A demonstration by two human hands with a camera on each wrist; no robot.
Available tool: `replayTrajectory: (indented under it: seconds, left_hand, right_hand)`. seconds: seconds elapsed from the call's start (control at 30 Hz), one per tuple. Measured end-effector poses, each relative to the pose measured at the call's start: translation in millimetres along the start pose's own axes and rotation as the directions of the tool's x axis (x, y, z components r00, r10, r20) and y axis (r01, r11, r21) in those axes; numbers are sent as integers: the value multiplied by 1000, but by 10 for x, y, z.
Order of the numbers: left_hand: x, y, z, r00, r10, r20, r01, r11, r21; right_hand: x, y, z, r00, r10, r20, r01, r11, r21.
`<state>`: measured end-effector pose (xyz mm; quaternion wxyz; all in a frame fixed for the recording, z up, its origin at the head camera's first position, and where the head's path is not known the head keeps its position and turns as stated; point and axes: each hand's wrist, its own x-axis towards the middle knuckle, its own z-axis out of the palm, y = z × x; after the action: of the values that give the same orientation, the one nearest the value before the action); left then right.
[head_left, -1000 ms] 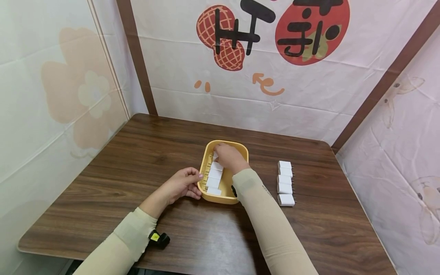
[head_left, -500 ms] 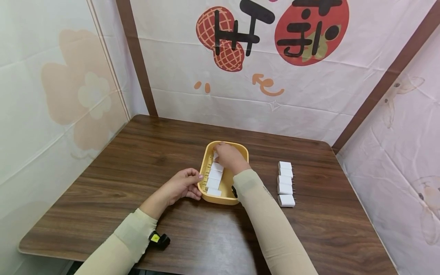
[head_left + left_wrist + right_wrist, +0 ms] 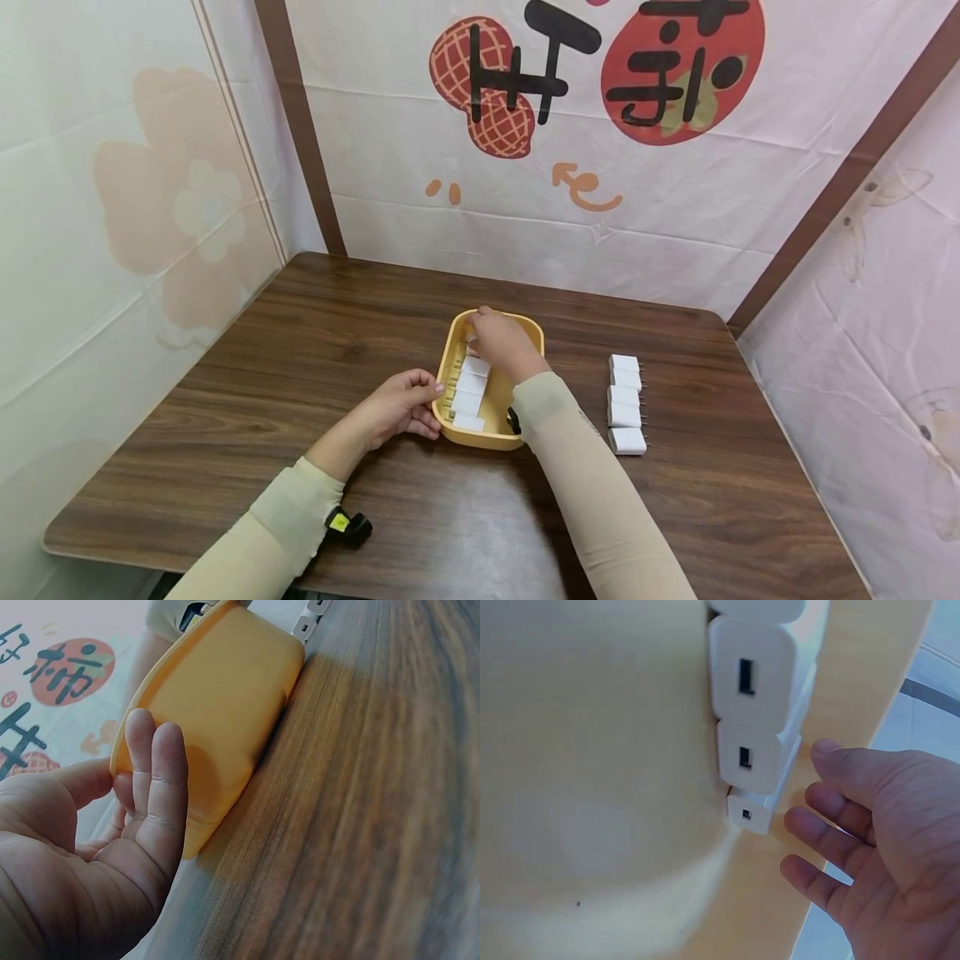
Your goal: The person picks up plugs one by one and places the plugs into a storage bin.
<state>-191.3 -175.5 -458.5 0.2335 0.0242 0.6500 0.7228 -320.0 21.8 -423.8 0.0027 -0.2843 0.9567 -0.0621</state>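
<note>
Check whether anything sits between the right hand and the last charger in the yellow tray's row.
Nothing visible does. The right hand is open, its fingertips just beside the end charger in the yellow tray, with only bare tray wall between them.

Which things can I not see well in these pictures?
1. Head view: the right hand covers the far chargers in the yellow tray, so their full count is hidden.
2. Left wrist view: the tray's inside is hidden by its wall; the left hand is cut by the edge.
3. Right wrist view: the top charger is cut off.
</note>
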Motion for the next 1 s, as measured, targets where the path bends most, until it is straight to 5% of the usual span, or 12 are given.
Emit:
replayTrajectory:
  seconds: [0.63, 1.0]
  left_hand:
    - [8, -37, 0, 1000, -5, -2, 5, 1000, -8]
    - [-2, -18, -3, 1000, 0, 0, 0, 1000, -9]
  right_hand:
    - [-80, -4, -220, 999, 16, -42, -12, 996, 94]
    - [-100, -89, -364, 996, -7, -92, 12, 998, 55]
